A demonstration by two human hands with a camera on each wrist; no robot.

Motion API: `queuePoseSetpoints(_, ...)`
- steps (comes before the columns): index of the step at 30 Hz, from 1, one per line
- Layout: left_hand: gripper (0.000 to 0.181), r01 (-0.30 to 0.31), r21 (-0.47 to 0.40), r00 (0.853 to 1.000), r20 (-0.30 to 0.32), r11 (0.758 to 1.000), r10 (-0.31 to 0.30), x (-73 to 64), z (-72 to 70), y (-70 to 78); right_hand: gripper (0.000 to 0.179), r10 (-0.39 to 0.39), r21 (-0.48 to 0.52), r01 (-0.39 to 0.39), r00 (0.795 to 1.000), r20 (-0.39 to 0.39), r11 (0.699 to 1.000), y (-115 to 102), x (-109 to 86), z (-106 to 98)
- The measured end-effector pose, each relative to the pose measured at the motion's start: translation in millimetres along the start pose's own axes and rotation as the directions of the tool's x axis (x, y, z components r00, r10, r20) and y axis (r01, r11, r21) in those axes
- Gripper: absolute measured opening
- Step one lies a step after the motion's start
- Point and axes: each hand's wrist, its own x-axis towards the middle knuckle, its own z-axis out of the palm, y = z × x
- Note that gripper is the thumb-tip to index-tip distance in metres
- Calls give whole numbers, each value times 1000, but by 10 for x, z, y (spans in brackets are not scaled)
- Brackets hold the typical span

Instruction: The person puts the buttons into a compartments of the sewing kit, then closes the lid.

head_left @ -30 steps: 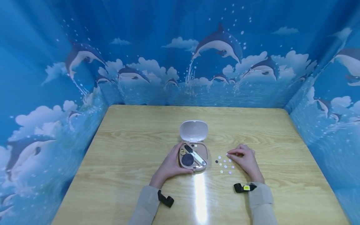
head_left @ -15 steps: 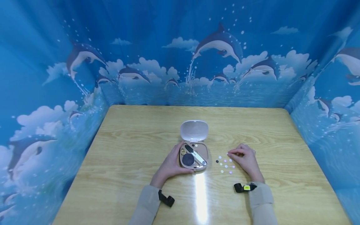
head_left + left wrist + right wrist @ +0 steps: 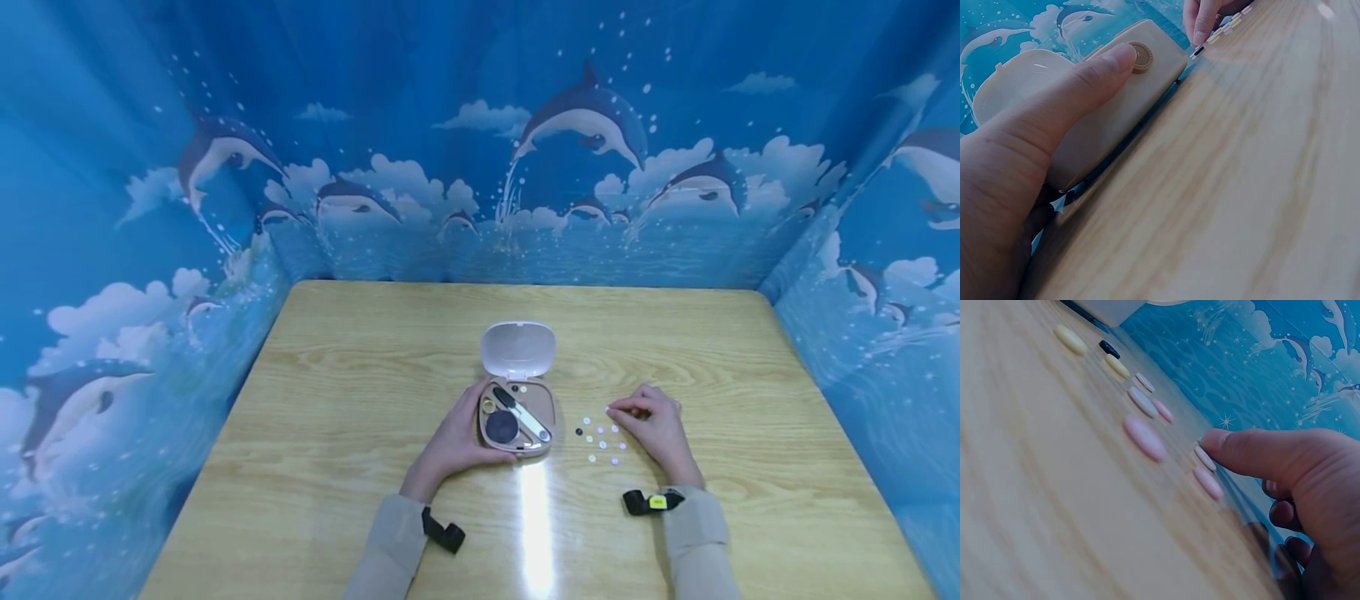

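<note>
My left hand (image 3: pixel 456 432) grips a beige sewing box (image 3: pixel 557 408) by its left side, fingers behind and thumb along the front. In the left wrist view, that thumb lies at the box's round, ridged catch (image 3: pixel 1142 57). The box's white lid (image 3: pixel 517 350) stands open. Inside are a black-and-white long tool (image 3: pixel 522 416), a dark round disc (image 3: pixel 502 427), a gold ring (image 3: pixel 488 406) and tiny buttons. My right hand (image 3: pixel 654 423) pinches a small white button (image 3: pixel 607 409) between thumb and forefinger, mostly hidden by the fingertips.
Between box and right hand, several loose buttons lie on the wooden table (image 3: pixel 360 367), among them a black button (image 3: pixel 579 432), a pink button (image 3: pixel 1145 437) and a cream button (image 3: pixel 1070 339). A blue dolphin-print curtain (image 3: pixel 420 108) surrounds the table's back and sides.
</note>
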Motion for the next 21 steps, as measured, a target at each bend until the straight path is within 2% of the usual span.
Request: queuePoseSetpoints(21,132,7,-6,1000,-6,1000,-7,-8,7,-4,7,46,21,-46,999,-14,999,-58,8,-23)
